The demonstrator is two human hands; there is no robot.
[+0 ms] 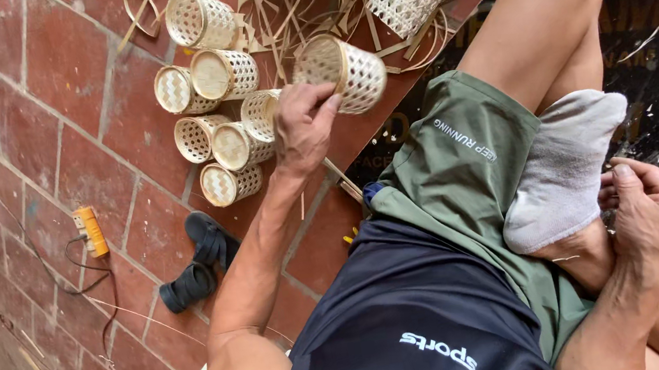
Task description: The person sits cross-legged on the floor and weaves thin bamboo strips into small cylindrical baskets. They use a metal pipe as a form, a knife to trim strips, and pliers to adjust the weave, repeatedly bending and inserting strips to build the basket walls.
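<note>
The left hand [302,126] reaches forward on a straight arm, fingers [321,107] curled in a grip. The right hand [646,207] rests bent near the ankle.

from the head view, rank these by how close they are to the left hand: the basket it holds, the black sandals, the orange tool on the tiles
Measured from the left hand:
1. Woven basket, held in the hand itself, just right of the fingers.
2. Black sandals, on the tiles below and to the left.
3. Orange tool, farther left on the tiles.
</note>
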